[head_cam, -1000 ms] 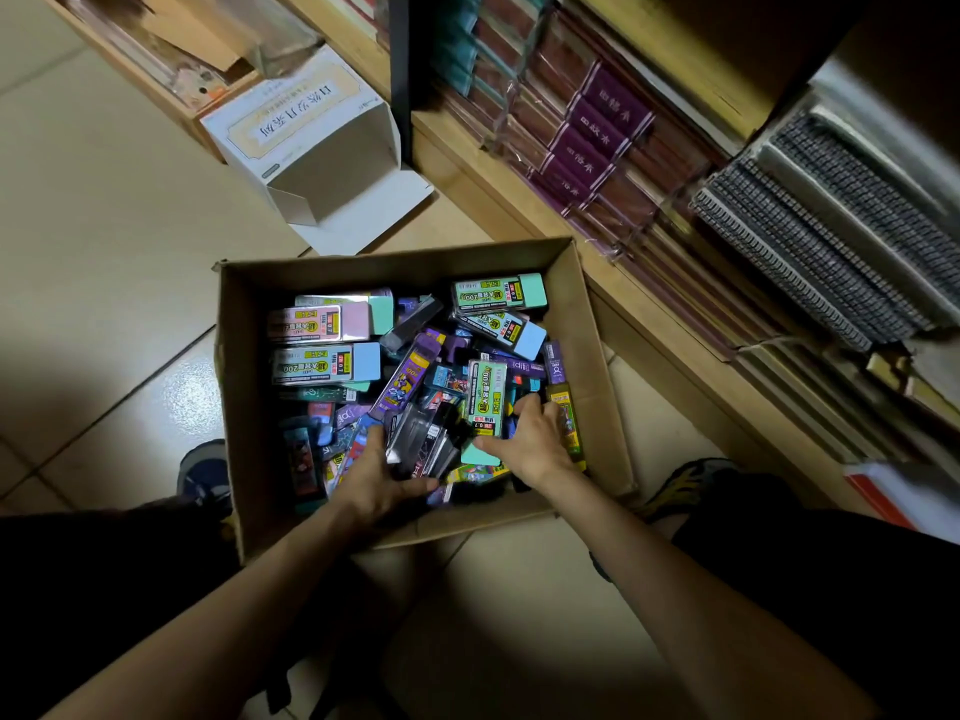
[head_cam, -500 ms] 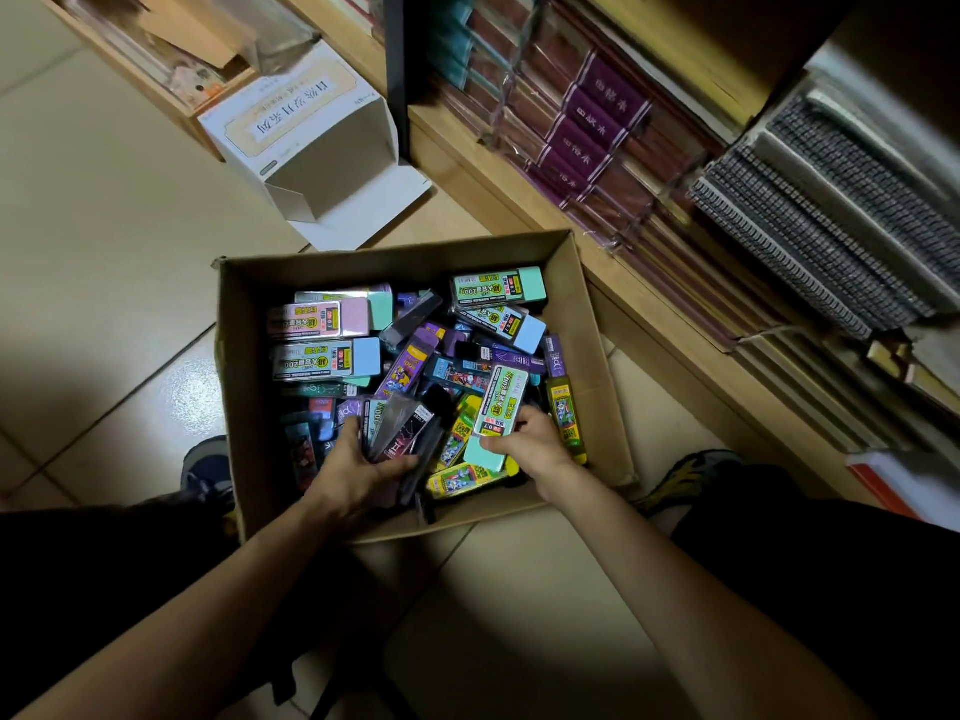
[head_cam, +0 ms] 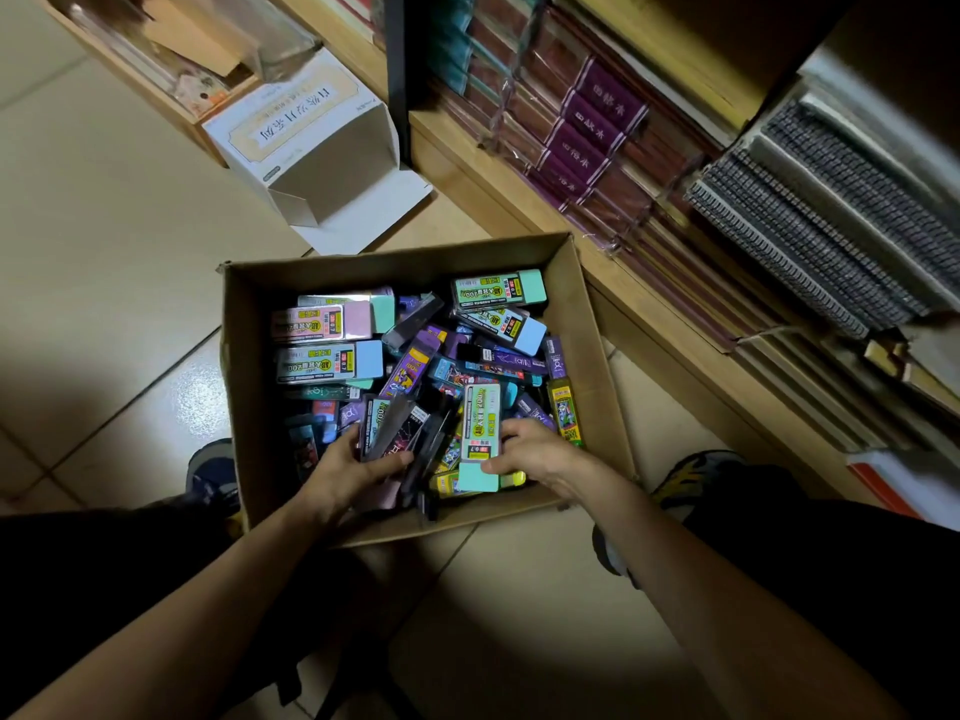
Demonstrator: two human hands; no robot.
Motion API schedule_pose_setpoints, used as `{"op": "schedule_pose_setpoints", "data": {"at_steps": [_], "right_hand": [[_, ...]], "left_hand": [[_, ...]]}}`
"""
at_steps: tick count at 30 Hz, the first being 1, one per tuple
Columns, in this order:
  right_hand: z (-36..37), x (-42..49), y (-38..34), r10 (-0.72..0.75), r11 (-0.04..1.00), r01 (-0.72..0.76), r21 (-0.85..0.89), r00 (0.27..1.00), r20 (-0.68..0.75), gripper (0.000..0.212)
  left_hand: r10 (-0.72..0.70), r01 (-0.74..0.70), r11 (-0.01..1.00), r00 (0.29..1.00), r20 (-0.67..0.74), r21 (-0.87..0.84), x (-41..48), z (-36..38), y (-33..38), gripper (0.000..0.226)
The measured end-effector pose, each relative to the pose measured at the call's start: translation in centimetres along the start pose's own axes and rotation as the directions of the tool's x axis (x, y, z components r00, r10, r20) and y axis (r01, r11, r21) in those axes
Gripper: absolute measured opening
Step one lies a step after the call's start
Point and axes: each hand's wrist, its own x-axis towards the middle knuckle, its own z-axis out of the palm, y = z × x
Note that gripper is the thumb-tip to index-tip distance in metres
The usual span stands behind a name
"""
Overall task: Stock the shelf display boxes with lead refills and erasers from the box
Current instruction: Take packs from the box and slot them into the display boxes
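Note:
A brown cardboard box (head_cam: 244, 387) on the floor is full of several colourful lead refill cases and erasers. My left hand (head_cam: 345, 467) is inside its near edge, closed around a fanned bunch of dark lead refill cases (head_cam: 397, 428). My right hand (head_cam: 535, 452) is beside it, fingers and thumb pinching a mint-green refill case (head_cam: 480, 439) with a white label, tilted up out of the pile. Pink, blue and green cases (head_cam: 327, 356) lie flat at the far left of the box.
A white open display carton (head_cam: 306, 142) lies on the tiled floor beyond the box. A wooden shelf (head_cam: 675, 345) with wrapped notebooks and spiral pads runs along the right. My shoes show at either side of the box.
My right hand has drawn the mint-green case toward the box's near edge and lifted it free of the pile. My left hand has gathered its dark cases slightly closer.

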Motion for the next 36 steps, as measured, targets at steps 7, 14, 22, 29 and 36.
{"op": "schedule_pose_setpoints", "data": {"at_steps": [7,14,22,29,36], "right_hand": [[-4.3,-2.6,-2.3,-0.102,0.975,0.138,0.175,0.974,-0.201,0.036],[-3.7,-6.8,-5.8,-0.233,0.695,0.374,0.614,0.925,-0.301,0.028],[-0.8,-10.2,-8.6,-0.3,0.577,0.415,0.703,0.909,-0.29,0.03],[-1.9,-15.2,-12.3,-0.421,0.511,0.449,0.733,0.874,-0.241,0.032],[-4.3,-20.8,-16.1,-0.532,0.591,0.58,0.561,0.803,-0.27,0.048]], "left_hand": [[0.07,-0.068,0.995,0.997,0.023,-0.066,-0.8,1.7,2.6,0.021],[0.122,-0.085,0.956,0.986,0.118,-0.282,-3.1,5.1,6.4,0.027],[0.282,-0.181,0.884,0.942,0.183,-0.431,-7.9,6.9,12.2,0.047],[0.374,-0.277,0.847,0.917,0.137,-0.454,-11.1,6.9,16.9,0.026],[0.544,-0.431,0.804,0.811,0.213,-0.411,-15.0,8.0,22.3,0.018]]}}
